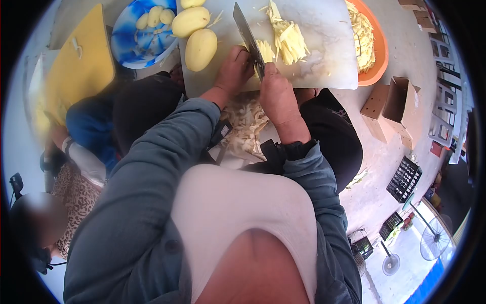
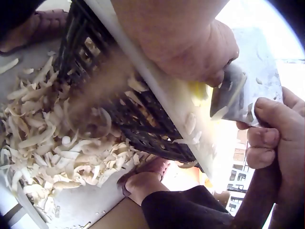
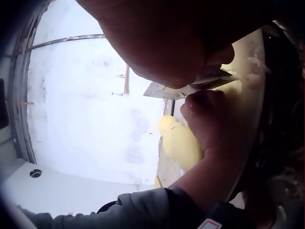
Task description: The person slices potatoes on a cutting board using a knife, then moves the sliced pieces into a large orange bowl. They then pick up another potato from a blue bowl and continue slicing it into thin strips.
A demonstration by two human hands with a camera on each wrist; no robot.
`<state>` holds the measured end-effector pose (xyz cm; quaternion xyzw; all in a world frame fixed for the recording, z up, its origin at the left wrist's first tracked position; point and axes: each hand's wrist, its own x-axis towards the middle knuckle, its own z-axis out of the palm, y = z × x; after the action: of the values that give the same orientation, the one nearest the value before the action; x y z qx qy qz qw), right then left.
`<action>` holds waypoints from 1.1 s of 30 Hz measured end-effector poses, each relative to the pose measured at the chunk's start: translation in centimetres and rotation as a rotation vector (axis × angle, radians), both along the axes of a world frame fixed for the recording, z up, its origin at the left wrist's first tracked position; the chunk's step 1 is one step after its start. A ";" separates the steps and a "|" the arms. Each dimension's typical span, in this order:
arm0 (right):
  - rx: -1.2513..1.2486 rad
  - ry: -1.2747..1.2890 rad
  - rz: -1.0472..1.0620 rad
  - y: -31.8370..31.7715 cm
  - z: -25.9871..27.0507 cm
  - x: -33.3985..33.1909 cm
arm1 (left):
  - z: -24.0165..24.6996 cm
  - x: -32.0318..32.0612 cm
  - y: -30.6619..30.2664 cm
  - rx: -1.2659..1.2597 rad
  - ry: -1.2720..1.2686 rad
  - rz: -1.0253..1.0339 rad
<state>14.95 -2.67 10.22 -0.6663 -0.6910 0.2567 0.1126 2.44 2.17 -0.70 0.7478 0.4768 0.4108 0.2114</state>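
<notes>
My right hand (image 1: 278,96) grips a broad-bladed cleaver (image 1: 245,31) by its handle end, the thumb lying along the blade in the left wrist view. Close beside the blade, my left hand (image 1: 235,70) curls its fingers over a partly cut potato (image 2: 198,91), mostly hidden beneath them. Both hands work at the near edge of a white cutting board (image 1: 329,61). Past the blade lies a heap of potato shreds (image 1: 291,45). Peeled whole potatoes (image 1: 201,49) sit on the board left of my left hand.
A blue-and-white bowl (image 1: 121,48) holds several small potatoes. An orange basin (image 1: 380,61) of shreds stands right of the board. Below, a black crate (image 2: 143,126) stands beside piled peels (image 2: 62,157). Another person (image 1: 76,187) sits at left near a yellow panel (image 1: 88,50); cardboard boxes (image 1: 400,106) stand right.
</notes>
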 end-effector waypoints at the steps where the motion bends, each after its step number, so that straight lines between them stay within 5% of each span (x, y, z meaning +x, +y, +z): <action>1: -0.049 -0.019 -0.006 0.0 0.1 -0.1 | 0.1 -0.1 0.0 0.003 -0.002 -0.005; 21: -0.045 -0.025 0.030 0.9 0.1 -0.9 | -0.7 -0.1 0.4 0.076 0.000 -0.042; 33: -0.020 -0.023 -0.010 1.3 -2.5 -0.8 | 0.4 -0.1 -0.2 -0.105 -0.004 0.000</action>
<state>14.18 -1.37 7.74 -0.6737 -0.6863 0.2556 0.0993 2.36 2.00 -0.30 0.7348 0.4972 0.3867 0.2515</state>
